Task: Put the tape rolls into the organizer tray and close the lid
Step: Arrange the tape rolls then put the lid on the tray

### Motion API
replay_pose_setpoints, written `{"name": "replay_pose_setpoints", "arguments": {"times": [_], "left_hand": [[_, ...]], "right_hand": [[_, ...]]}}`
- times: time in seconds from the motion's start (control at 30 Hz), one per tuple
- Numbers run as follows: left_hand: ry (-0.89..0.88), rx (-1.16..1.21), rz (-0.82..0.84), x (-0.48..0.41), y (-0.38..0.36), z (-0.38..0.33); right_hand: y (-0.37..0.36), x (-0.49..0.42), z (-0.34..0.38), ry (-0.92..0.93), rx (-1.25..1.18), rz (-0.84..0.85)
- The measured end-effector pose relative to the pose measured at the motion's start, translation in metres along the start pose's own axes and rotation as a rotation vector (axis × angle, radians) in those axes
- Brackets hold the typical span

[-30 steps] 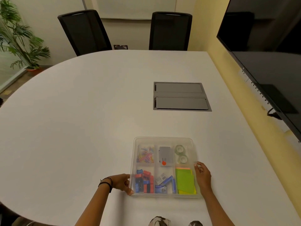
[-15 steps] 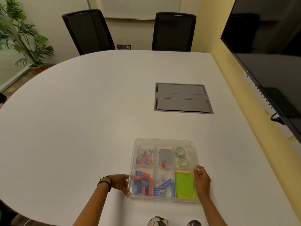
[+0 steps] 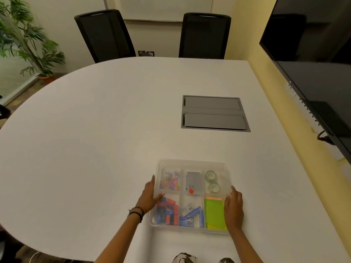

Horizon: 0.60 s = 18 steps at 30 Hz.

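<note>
The clear organizer tray (image 3: pixel 191 161) sits near the table's front edge, and a transparent lid lies over it, leaving the contents slightly hazy. Two clear tape rolls (image 3: pixel 210 175) (image 3: pixel 214 187) lie one behind the other in its back right compartment. Other compartments hold coloured paper clips, a grey box, red and blue clips, staples and green sticky notes. My left hand (image 3: pixel 149 196) grips the tray's left side, thumb on top. My right hand (image 3: pixel 234 207) presses against the right side, fingers over the edge.
A grey cable hatch (image 3: pixel 214 113) is set into the white table (image 3: pixel 95 139) beyond the tray. Two black chairs (image 3: pixel 106 35) (image 3: pixel 205 35) stand at the far side. A large dark screen (image 3: pixel 313 73) hangs on the right wall, and a plant (image 3: pixel 24 40) stands at the far left.
Both hands have slid from the tray's near corners farther up its left and right sides. The tray itself has stayed in place.
</note>
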State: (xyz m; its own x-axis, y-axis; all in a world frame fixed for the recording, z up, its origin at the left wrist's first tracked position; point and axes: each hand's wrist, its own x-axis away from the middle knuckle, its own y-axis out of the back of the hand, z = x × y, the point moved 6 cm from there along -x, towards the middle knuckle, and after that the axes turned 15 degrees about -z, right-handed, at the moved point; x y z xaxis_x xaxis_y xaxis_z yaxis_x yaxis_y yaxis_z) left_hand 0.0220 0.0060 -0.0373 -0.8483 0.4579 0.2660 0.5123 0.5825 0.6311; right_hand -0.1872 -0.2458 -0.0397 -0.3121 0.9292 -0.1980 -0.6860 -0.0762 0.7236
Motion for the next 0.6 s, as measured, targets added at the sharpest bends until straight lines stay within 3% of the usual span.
{"name": "replay_pose_setpoints", "arguments": {"times": [0.07,0.27,0.6], "left_hand": [[-0.056,-0.049,-0.186,-0.001,-0.004,-0.013],[-0.240,-0.279,-0.296,0.006,-0.030,-0.008],[-0.290,-0.306,-0.316,0.003,-0.036,0.000]], "right_hand": [[-0.001,0.001,0.008,0.109,0.092,0.027],[-0.009,0.011,0.025,0.387,0.268,0.133],[-0.015,0.013,0.024,0.404,0.321,0.219]]}}
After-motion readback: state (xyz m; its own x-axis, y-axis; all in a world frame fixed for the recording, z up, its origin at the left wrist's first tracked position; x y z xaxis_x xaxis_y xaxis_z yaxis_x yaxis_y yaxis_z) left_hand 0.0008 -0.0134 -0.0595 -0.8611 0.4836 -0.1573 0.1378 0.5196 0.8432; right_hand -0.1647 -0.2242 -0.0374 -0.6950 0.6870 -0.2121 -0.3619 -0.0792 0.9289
